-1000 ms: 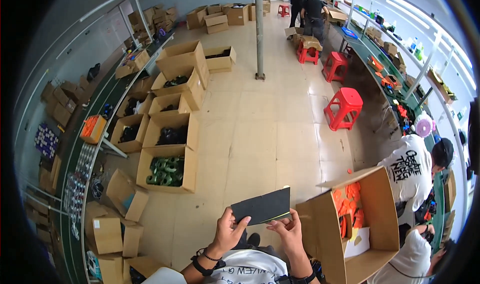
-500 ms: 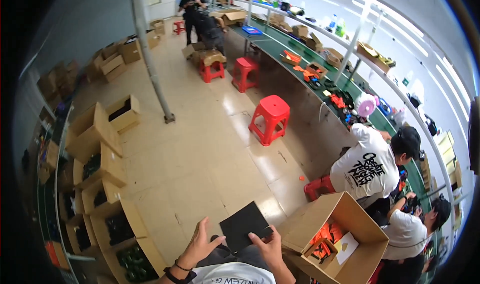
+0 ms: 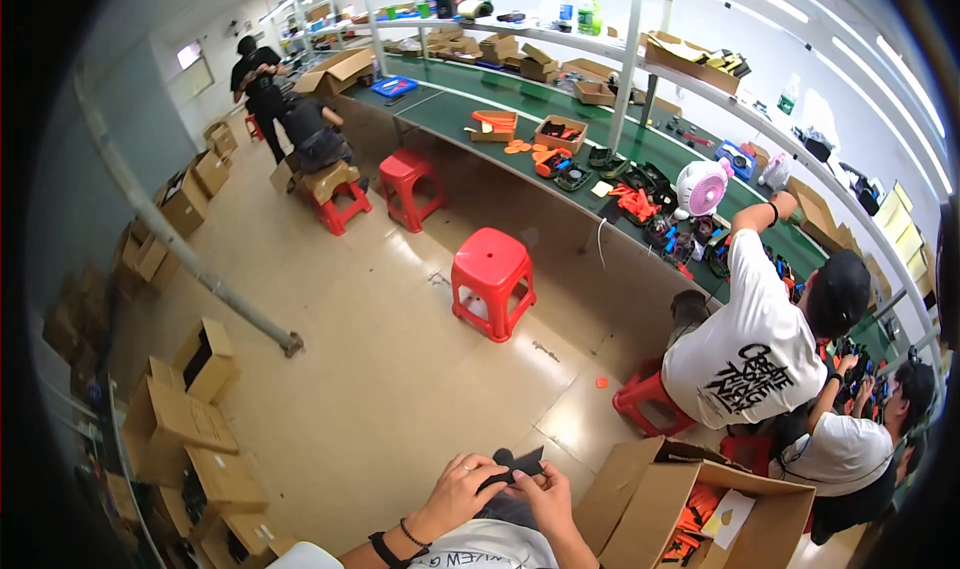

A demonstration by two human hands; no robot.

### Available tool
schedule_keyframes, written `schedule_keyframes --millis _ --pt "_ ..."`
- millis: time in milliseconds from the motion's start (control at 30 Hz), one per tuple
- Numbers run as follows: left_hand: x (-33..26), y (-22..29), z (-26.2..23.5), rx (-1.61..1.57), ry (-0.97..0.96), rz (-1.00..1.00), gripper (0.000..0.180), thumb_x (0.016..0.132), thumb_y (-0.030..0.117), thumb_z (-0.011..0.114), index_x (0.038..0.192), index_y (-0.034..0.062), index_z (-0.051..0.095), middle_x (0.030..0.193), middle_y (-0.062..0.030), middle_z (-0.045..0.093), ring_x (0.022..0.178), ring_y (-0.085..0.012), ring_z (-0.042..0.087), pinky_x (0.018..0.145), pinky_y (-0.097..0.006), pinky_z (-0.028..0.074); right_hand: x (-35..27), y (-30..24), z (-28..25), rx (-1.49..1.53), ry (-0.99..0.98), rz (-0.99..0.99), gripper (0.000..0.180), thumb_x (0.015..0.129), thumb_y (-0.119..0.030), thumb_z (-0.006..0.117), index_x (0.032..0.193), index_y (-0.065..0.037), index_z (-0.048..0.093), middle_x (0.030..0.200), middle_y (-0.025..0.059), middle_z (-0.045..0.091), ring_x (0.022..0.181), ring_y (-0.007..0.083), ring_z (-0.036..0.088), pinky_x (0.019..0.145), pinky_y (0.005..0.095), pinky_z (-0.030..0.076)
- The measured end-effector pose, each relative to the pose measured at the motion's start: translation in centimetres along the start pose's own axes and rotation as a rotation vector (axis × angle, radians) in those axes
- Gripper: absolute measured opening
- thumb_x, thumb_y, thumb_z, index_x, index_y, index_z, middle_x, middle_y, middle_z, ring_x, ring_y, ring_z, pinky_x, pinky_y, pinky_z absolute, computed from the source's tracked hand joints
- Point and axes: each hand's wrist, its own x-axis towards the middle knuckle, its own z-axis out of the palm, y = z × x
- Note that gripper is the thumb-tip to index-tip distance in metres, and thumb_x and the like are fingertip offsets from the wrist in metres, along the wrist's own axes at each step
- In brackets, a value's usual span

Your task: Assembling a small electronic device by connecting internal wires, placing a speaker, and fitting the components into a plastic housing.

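A thin black sheet (image 3: 524,460) is between my hands, low in the middle of the view, and it looks bent or folded. My left hand (image 3: 466,490) has its fingers closed on the sheet's left part. My right hand (image 3: 545,493) pinches the right part, thumb near the middle. Much of the sheet is hidden behind my fingers. Just right of my hands stands an open cardboard box (image 3: 640,489) with orange pieces (image 3: 697,517) and a white paper (image 3: 727,515) inside.
A red stool (image 3: 492,281) stands ahead on the tiled floor. Two seated people (image 3: 745,354) work at the green bench (image 3: 440,117) on the right. Cardboard boxes (image 3: 180,419) line the left, near a metal post (image 3: 200,239). Two more people are far left.
My left hand, open and off the sheet before, is now closed on it. The flat sheet is now bent between both hands. The view has swung to the right.
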Motion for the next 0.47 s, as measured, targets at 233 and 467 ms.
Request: schedule_keyframes --millis 233,467 --pt "16.0 -5.0 -4.4 0.039 0.095 0.007 0.020 0.089 0.015 0.078 0.108 0.0081 0.078 0.106 -0.0063 0.069 0.102 -0.0274 0.063 0.089 -0.041 0.052 15.1 -7.6 5.9 0.050 -0.003 -0.016 0.011 0.100 -0.002 0.066 0.108 0.002 0.058 0.089 0.0117 0.073 0.080 0.0201 0.076 0.076 0.0329 0.067" --pt "32.6 -14.1 -7.3 -0.053 0.154 0.072 0.020 0.086 0.011 0.081 0.106 0.0075 0.079 0.103 -0.0073 0.070 0.097 -0.0287 0.064 0.089 -0.041 0.052 31.1 -14.1 11.1 0.086 0.062 -0.046 0.008 0.102 -0.004 0.063 0.105 0.001 0.058 0.087 0.0135 0.074 0.085 0.0251 0.078 0.075 0.0358 0.067"
